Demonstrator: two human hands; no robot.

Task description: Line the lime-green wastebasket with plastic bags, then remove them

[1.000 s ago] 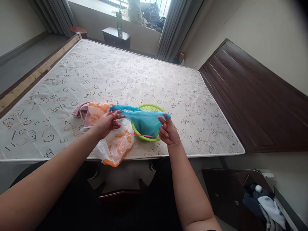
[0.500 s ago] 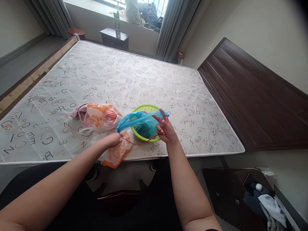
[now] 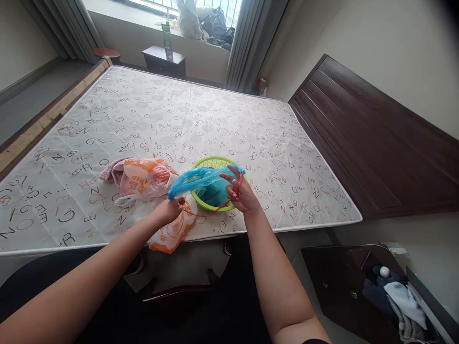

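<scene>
Hanging between both hands (image 3: 169, 210) (image 3: 245, 197), blue bag (image 3: 195, 178)

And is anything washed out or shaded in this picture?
Head view: the barred window is nearly white with glare; head view: the white letter-printed mattress pales toward it, while the translucent blue plastic bag reads clearly; head view: upper right corner darkened.

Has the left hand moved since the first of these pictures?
Yes. Judged against the mattress, the left hand now appears lower in the view, nearer to the mattress's near edge.
</scene>
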